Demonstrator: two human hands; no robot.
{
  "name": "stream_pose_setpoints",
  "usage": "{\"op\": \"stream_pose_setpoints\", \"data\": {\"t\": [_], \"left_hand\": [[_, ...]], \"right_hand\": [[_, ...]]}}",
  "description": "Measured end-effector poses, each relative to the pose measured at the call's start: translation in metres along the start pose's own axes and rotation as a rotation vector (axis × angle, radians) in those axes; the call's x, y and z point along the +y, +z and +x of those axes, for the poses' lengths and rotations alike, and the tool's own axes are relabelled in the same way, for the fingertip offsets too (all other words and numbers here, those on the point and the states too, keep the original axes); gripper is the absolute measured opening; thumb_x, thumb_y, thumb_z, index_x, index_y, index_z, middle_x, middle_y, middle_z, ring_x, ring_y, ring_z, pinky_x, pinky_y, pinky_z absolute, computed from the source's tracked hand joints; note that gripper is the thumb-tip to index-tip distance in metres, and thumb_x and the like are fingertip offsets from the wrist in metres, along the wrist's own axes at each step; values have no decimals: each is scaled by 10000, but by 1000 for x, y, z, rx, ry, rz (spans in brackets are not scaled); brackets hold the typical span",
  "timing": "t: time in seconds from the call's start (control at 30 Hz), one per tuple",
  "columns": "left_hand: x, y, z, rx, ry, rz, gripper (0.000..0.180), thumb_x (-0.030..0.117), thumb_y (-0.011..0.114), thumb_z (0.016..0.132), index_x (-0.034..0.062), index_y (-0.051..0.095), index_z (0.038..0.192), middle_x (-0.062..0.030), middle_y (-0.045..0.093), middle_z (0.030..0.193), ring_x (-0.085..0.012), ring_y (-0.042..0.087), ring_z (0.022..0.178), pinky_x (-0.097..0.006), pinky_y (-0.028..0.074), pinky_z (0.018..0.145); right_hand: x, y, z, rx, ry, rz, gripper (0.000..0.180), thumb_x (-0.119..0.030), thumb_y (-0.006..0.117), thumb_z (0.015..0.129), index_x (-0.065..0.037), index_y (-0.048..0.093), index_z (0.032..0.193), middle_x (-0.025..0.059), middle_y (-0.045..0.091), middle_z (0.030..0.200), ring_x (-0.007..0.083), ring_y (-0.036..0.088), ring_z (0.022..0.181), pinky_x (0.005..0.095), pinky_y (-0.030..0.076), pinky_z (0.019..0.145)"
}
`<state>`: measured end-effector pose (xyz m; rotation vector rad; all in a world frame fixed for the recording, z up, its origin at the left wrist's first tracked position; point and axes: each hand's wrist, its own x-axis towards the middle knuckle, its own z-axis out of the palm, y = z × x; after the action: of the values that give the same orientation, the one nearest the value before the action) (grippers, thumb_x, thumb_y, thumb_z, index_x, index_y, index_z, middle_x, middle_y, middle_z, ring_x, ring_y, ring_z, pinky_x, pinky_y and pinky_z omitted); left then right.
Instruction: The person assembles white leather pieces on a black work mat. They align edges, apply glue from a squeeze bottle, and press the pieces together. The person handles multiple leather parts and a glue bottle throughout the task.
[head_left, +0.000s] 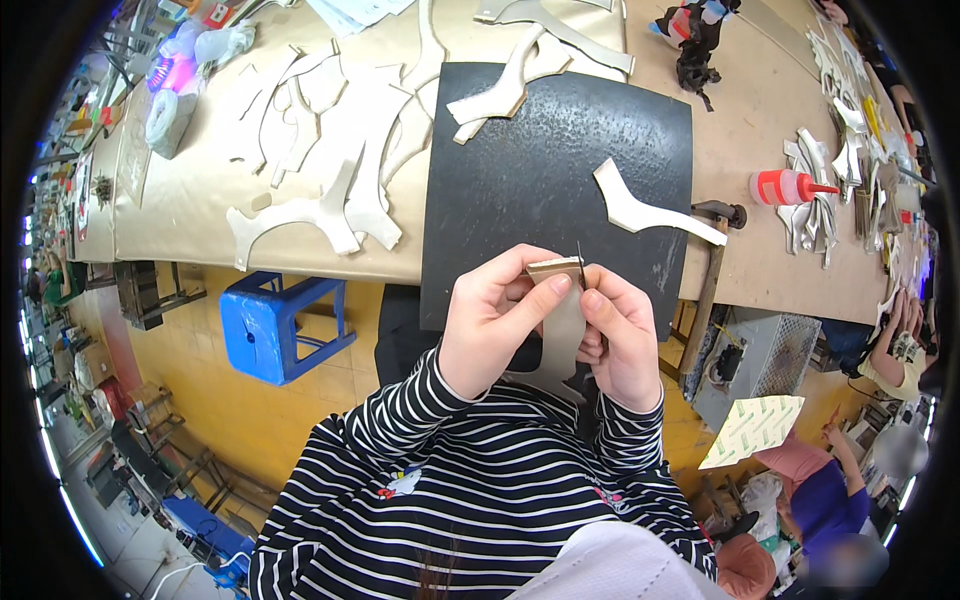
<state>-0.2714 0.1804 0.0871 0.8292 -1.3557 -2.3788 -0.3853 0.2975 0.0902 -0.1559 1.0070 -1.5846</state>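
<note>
My left hand [500, 322] pinches the top edge of a grey leather-like piece [562, 325], thumb in front and fingers behind. The piece hangs upright in front of my chest, its pale layered edge facing up. My right hand [622, 335] is closed at the piece's right edge, with a thin dark pointed tool [581, 262] sticking up beside the thumb. The rest of that tool is mostly hidden by the fingers. Beyond the hands, on a black board [540, 180], a white curved cut piece [640, 212] lies at the right and more pale pieces [495, 100] overlap at the far left.
Many pale cut pieces [330, 210] are scattered over the table's left side. To the right are a hammer [722, 212], a red-capped glue bottle [790, 187] and stacked pieces [812, 200]. A blue stool [262, 335] stands at lower left. A co-worker's arms [888, 350] show at far right.
</note>
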Motion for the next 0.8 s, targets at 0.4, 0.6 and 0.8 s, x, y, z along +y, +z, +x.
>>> {"op": "stream_pose_setpoints", "data": {"t": [0.4,0.6,0.8], "left_hand": [[3,6,-1,18,27,76,157,65,622,965,-36,620,1085,-37,672,944,-66,622,831,-209,498,740],[2,6,-1,21,18,56,153,64,627,963,-31,624,1082,-31,668,936,-66,620,840,-213,497,753],[1,2,3,-9,18,-57,201,144,550,1013,-9,584,1138,-54,651,958,-89,611,857,-232,492,743]], "right_hand": [[3,0,-3,26,28,61,215,-233,568,1013,-21,595,1028,-84,411,654,-8,309,518,165,217,454],[7,-3,-2,38,23,95,227,-258,566,1015,-32,593,1011,-102,395,634,-15,283,490,168,200,436],[7,-1,7,207,-152,-6,241,-283,557,1018,-44,575,990,-80,401,622,11,324,490,179,243,427]]}}
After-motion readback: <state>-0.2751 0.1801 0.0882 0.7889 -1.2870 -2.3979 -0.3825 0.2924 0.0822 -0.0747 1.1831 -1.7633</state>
